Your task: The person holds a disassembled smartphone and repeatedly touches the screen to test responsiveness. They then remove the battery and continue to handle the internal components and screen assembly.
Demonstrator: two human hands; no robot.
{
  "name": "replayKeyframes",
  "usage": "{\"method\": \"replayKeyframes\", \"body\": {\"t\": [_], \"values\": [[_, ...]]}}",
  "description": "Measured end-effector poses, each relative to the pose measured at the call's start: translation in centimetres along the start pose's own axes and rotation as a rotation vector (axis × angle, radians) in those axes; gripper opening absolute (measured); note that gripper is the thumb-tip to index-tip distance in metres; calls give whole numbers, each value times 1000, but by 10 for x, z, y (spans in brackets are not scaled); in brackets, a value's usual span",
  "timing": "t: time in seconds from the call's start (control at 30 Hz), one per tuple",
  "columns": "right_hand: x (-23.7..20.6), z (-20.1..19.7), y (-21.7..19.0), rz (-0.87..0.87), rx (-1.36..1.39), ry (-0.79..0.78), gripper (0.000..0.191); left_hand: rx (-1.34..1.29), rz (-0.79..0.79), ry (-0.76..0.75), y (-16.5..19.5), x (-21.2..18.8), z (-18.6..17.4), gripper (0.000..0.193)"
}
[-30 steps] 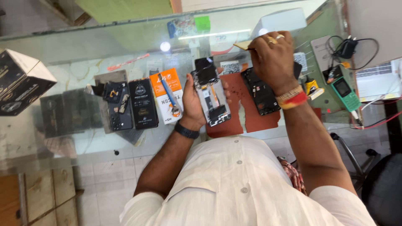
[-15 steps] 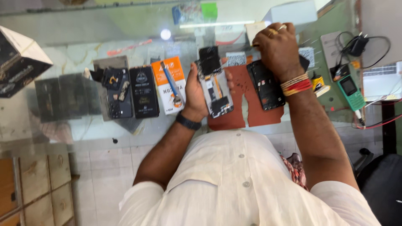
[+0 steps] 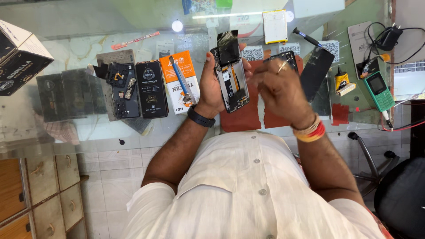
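1. The left hand (image 3: 212,86) wraps its fingers shut around an opened phone frame (image 3: 231,79), held above the red mat (image 3: 241,119).
2. The frame's long axis runs away from the person, toward the desk's far edge.
3. The right hand (image 3: 279,90) hovers just right of the frame, fingers curled loosely; whether they pinch anything cannot be told.

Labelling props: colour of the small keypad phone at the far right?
Green keypad phone, clearest in the head view.

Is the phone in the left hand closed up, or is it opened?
Opened. The phone in the left hand shows bare internal parts and an orange strip, with no cover over them. The right hand is beside it.
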State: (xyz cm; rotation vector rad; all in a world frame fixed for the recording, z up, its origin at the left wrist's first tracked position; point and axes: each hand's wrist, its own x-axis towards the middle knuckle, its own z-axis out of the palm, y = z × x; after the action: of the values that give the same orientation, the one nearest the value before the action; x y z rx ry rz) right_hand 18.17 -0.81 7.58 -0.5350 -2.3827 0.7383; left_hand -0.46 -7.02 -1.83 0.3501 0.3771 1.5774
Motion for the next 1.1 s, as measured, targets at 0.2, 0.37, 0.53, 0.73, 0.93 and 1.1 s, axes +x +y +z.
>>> {"method": "replayKeyframes", "body": {"t": [0.2,0.37,0.53,0.73,0.93,1.1], "values": [[-16,7,-19,-193,-183,35,17,-105,-16,-2,1,3,4,87],[-24,8,-15,-247,-299,-10,18,-43,-21,50,-7,3,6,87],[-24,8,-12,-281,-321,-49,18,-34,-54,111,-12,7,4,86],[-20,2,-11,-296,-306,-116,26,-16,-87,112,-14,11,1,83],[-18,-1,-11,-300,-340,-156,24,-3,-95,111,-19,16,-1,82],[-18,-1,-7,-313,-355,-162,25,9,-99,118,-21,17,-2,82]]}}
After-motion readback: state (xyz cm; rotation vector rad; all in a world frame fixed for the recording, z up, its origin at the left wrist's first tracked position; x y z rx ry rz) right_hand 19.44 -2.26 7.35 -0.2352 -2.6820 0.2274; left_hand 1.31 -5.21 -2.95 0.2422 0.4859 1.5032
